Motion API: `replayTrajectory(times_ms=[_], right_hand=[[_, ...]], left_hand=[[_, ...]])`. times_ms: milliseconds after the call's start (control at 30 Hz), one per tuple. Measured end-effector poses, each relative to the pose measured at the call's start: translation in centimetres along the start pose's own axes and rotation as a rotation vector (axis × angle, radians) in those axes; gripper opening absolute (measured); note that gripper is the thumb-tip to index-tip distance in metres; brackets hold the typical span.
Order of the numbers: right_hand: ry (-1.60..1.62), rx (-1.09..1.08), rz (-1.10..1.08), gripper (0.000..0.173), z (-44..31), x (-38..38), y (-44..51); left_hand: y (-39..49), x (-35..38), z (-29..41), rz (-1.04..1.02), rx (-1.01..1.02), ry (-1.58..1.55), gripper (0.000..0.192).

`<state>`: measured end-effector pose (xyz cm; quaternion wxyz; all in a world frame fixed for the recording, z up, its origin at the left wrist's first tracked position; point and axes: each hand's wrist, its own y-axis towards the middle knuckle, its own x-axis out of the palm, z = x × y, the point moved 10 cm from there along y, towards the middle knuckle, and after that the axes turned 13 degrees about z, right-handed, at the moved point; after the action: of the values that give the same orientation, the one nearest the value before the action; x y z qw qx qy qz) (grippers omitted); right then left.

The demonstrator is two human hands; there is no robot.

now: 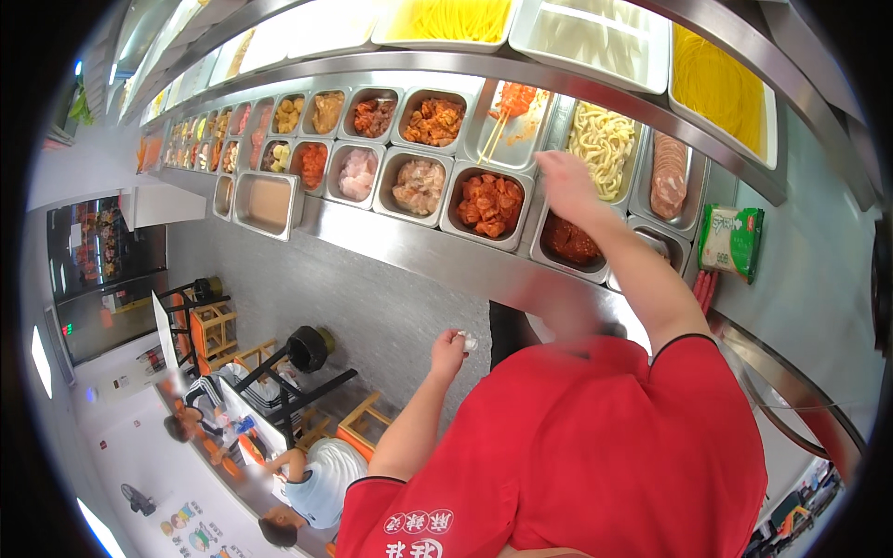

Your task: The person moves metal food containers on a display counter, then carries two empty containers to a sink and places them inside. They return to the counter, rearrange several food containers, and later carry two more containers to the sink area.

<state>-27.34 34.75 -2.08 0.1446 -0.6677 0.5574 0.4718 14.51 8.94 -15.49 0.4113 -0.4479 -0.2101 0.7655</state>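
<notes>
My left hand (448, 356) is closed around a crumpled white piece, likely tissue or cloth (467, 341), out over the floor side of the counter. My right hand (566, 183) reaches over the steel food pans, its fingers bent at the right rim of a mostly bare steel pan (520, 143). Whether they grip anything cannot be told. That pan holds red sauced food (515, 100) and a pair of thin wooden sticks (492, 137). Thick pale noodles (601, 150) lie in the pan to the right. Below my right hand is a pan of dark red sauced meat (571, 239).
Rows of steel pans with meats, such as red marinated chunks (490, 204), run left. A shelf above bears white trays of yellow noodles (453, 19). A green-and-white packet (730, 240) lies at right. People sit at tables at lower left, with wooden stools (366, 423) nearby.
</notes>
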Motion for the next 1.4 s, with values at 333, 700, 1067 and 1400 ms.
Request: replayTrajectory(times_ms=[333,700,1067,1400], right_hand=[[-0.459,0.278,-0.475,0.079,13.0,-8.0,-12.1],[-0.572,0.1,-0.582,0.059,10.9,-5.5,-11.1],[-0.525,0.102,-0.577,0.058,8.9,-4.6,-9.9],[-0.584,0.088,-0.612,0.064,8.8,-4.2,-10.2]], left_hand=[[0.2,2.9,1.3,-0.071,0.048,0.079,0.029],[0.1,2.4,-0.6,0.0,0.036,0.027,0.027],[-1.6,2.8,-0.7,0.003,0.03,0.039,0.026],[-1.6,1.7,-0.7,0.011,0.024,0.016,0.024]])
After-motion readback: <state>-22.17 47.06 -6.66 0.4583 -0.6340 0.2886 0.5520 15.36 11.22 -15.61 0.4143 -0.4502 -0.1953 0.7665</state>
